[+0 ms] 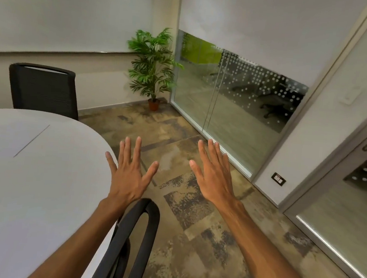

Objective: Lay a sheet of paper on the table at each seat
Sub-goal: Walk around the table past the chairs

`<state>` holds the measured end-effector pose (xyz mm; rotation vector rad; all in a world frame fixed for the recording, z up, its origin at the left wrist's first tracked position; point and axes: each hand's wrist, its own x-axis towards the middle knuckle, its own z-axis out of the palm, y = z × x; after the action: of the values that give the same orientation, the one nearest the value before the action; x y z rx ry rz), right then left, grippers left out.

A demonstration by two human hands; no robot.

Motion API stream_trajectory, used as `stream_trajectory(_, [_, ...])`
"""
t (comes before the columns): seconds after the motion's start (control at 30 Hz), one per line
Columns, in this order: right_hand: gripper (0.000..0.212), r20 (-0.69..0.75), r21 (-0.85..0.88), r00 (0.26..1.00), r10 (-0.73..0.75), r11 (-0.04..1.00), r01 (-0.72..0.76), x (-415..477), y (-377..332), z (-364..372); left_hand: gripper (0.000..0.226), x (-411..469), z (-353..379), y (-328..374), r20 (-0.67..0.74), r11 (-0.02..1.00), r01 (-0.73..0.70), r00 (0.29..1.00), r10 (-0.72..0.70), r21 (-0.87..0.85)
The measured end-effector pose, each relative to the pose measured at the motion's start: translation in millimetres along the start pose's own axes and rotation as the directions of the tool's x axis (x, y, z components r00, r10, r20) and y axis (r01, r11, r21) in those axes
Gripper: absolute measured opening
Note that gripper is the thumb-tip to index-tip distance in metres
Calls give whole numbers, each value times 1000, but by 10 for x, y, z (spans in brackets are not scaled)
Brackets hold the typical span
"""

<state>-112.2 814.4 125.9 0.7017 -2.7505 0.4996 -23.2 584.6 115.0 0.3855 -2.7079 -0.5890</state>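
Both hands are empty, fingers spread wide mid-frame: left hand (pixel 130 176) over the rounded white table (pixel 30 181) edge, right hand (pixel 213 177) above the floor. No paper sheets anywhere in view, so probably nothing's been laid yet.

Table (pixel 31 170) left; chair (pixel 42 89) behind it; plant (pixel 153 65) in corner.

two bare forearms and hands, nothing worn

left hand (pixel 128 176) and right hand (pixel 213 177) carry no rings on the fingers, no watch or sleeve behind them; short nails.
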Motion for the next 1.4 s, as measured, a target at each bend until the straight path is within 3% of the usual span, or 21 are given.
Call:
stream_trajectory(0.37, [66,58,70,986,-156,986,152,1535,640,573,81,1273,630,-66,-78,990,114,991,-108,79])
stream_trajectory(0.73, [68,103,198,904,-416,899,391,3258,907,1087,81,2494,1057,-53,-219,951,295,938,-269,95])
stream_trajectory(1.07, [67,94,279,836,-541,820,499,4645,681,1740,80,3517,1017,-438,-331,896,434,863,-382,97])
stream_trajectory(1.4, [68,102,336,831,-547,805,489,6384,-24,2616,84,5066,852,-1586,-359,872,471,843,-401,131])
